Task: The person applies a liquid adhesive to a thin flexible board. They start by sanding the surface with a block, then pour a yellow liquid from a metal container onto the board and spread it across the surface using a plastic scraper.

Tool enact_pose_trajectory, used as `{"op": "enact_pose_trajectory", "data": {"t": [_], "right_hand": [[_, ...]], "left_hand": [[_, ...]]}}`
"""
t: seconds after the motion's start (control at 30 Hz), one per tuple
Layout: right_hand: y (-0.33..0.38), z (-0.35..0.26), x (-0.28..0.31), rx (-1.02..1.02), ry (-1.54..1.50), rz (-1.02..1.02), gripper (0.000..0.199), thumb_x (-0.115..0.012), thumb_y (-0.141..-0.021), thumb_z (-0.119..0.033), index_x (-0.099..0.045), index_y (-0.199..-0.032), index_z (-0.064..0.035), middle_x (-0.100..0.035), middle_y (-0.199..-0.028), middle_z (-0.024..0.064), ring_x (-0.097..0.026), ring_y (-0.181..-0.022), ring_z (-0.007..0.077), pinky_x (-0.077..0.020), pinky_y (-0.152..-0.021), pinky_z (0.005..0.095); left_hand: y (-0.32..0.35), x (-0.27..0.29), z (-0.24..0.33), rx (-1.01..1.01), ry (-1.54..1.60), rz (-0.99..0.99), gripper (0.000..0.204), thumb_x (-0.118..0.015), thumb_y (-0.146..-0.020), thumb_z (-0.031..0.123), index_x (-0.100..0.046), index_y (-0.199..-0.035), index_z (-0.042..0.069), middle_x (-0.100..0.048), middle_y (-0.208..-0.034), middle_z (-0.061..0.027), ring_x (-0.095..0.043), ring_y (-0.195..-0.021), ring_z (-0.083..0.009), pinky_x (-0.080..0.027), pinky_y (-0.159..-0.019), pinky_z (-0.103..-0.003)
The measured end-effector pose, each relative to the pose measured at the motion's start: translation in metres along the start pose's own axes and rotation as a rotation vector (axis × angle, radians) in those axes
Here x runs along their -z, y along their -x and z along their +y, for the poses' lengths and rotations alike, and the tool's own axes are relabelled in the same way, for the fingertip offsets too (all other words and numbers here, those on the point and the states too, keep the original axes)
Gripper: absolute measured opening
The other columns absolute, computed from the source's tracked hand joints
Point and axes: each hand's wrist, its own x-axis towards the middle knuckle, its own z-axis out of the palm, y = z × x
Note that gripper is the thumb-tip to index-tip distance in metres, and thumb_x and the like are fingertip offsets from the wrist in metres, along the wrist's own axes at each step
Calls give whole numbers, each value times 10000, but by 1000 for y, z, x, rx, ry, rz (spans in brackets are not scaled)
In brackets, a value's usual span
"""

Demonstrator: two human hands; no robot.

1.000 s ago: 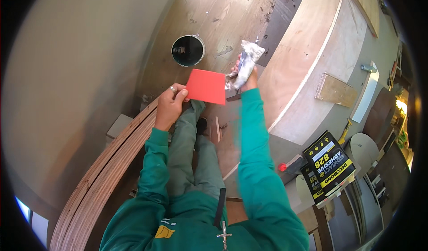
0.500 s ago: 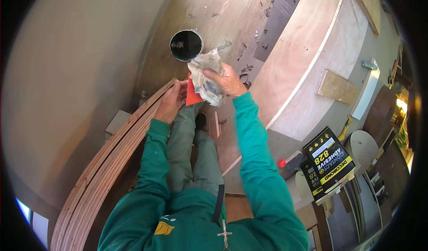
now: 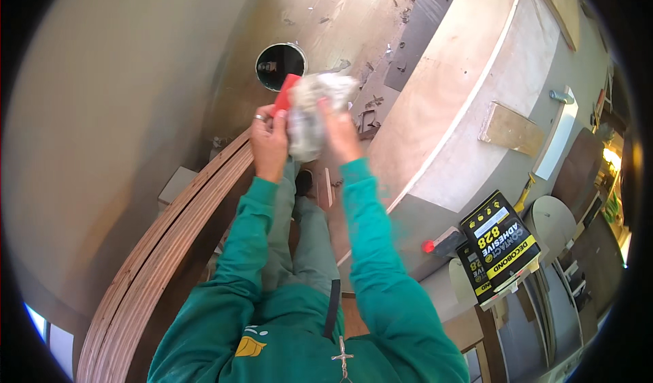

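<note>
Sweeping up the right side, a long, pale, curved plywood panel (image 3: pixel 435 111) is the largest thing; brown layered plywood boards (image 3: pixel 158 240) curve along the left. A black-and-yellow boxy container (image 3: pixel 491 230) sits at the right, its contents hidden. On the floor ahead, a round bucket (image 3: pixel 291 59) with a pale rim is dark inside, where a lighter patch shows, object or reflection I cannot tell. Near the boxy container is a grey bottle (image 3: pixel 447 241) with a red cap, contents unclear. The right hand (image 3: pixel 344 136) clutches a crumpled off-white cloth (image 3: pixel 306 124), one digit laid over it, the others hidden or blurred. Behind the cloth, between hands and bucket, is a flat red plate (image 3: pixel 283 96); the left hand (image 3: pixel 269 145) pinches its edge, thumb against fingers. Work looks under way, I judge, but with the plate partly covered, what is finished or left cannot be told.
</note>
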Motion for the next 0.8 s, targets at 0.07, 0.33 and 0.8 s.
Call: {"op": "enact_pose_trajectory", "data": {"t": [0.07, 0.33, 0.8], "right_hand": [[-7, 27, -55, 517, -371, 303, 514, -622, -1011, -335, -553, -1336, 56, -692, -1132, 180, -647, -1040, 265, -470, -971, 374], [-64, 34, -5, 318, -551, 497, 451, -607, -1018, -375, -659, -1129, 59, -712, -990, 157, -631, -874, 163, -510, -807, 353], [-9, 1, -29, 833, 406, 554, 258, -681, -818, -172, -601, -1032, -52, -587, -1003, 181, -560, -951, 420, -442, -809, 504]], "left_hand": [[12, -25, -10, -152, 5, 71, 89, -541, -1017, 32, -566, -1091, -10, -678, -1000, -84, -645, -879, -99, -506, -746, -248], [5, 2, 19, -1, 145, 97, 150, -539, -1028, 66, -518, -1137, -35, -673, -1085, -159, -683, -959, -182, -615, -830, -345], [24, -30, -4, -11, -58, 6, 40, -593, -987, 34, -580, -1014, 8, -651, -834, -24, -601, -748, -73, -482, -647, -260]]}}
